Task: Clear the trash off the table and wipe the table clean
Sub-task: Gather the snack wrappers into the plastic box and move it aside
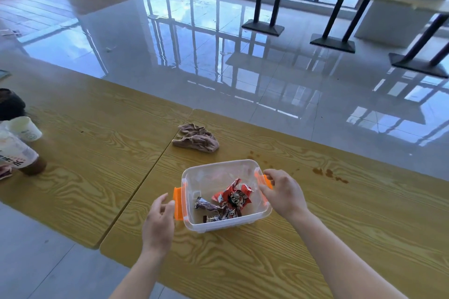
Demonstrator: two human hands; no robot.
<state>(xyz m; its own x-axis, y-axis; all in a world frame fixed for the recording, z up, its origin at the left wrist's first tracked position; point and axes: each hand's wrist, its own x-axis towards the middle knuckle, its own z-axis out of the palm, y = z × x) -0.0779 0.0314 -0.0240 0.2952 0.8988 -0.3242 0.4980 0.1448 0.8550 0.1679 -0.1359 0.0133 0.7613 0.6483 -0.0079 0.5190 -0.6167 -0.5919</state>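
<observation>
A clear plastic box (213, 167) with orange side clips stands on the wooden table (328, 238) in front of me. Crumpled snack wrappers (234, 198), red and dark, lie inside it. My right hand (284, 193) grips the box's right rim, fingers over the right orange clip. My left hand (158, 223) hovers open beside the left orange clip (178, 201), thumb tip at its edge. A crumpled brown cloth (195, 139) lies on the table beyond the box. Brown spill stains (328, 173) mark the tabletop to the right of the box.
A second wooden table (85, 153) joins on the left at a seam. On its left end stand a white cup (25, 128), a tipped drink cup (18, 155) and a dark object (9, 104). Beyond lie glossy floor and other tables' black legs (332, 41).
</observation>
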